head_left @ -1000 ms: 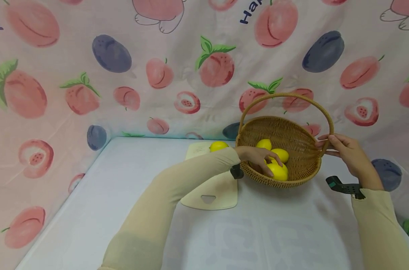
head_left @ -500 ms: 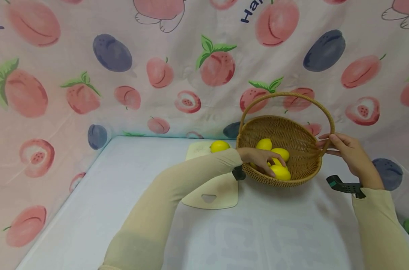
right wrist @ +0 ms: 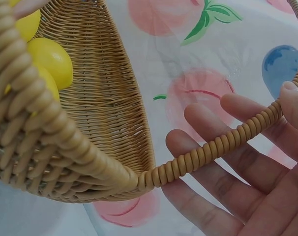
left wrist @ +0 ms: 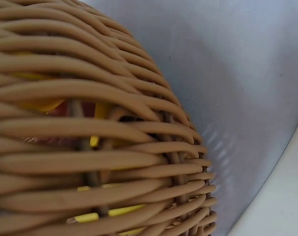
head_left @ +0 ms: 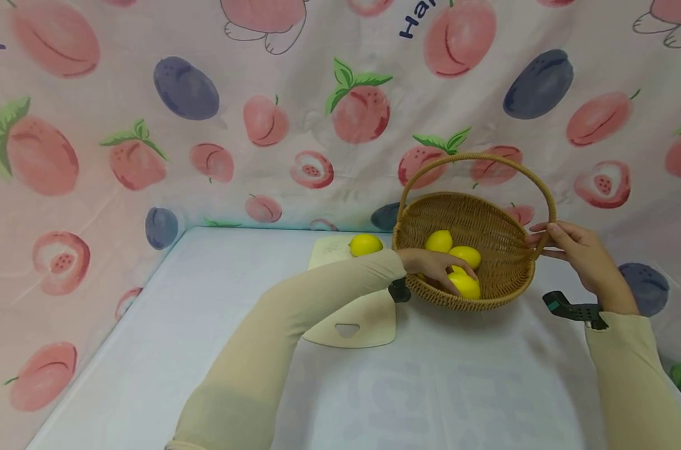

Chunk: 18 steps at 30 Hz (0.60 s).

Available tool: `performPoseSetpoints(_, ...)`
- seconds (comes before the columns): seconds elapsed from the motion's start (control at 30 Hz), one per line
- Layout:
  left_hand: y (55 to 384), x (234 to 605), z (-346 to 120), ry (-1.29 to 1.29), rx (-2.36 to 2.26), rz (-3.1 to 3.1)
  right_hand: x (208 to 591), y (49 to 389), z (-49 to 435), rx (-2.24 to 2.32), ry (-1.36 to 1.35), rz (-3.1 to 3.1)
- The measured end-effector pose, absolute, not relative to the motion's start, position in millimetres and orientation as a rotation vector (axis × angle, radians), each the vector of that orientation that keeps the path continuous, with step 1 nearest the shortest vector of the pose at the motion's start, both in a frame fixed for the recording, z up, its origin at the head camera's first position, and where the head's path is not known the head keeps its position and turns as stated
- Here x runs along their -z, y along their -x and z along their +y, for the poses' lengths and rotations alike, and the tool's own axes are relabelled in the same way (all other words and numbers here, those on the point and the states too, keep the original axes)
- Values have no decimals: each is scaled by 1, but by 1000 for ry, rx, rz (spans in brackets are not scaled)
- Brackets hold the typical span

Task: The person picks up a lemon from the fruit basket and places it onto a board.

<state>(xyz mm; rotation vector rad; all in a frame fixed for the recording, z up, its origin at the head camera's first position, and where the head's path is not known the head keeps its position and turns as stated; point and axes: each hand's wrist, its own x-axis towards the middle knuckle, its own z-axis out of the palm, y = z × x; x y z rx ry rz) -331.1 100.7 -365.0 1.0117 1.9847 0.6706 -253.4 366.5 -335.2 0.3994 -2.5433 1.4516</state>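
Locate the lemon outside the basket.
In the head view, the lemon lies just right of centre on the far end of the board, left of the basket and just beyond the left sleeve.

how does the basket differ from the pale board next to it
The basket is brown and woven, while the board is pale and smooth-looking. The basket is deep with a tall arched handle; the board is flat with a small cut-out. Several lemons lie in the basket, but only one lemon shows at the board. Both have yellow fruit.
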Motion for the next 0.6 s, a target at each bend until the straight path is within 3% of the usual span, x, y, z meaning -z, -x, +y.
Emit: performPoseSetpoints(0.6, 333, 361, 100, -926, -779, 1925, 336, 253, 366, -1433, -392, -2546)
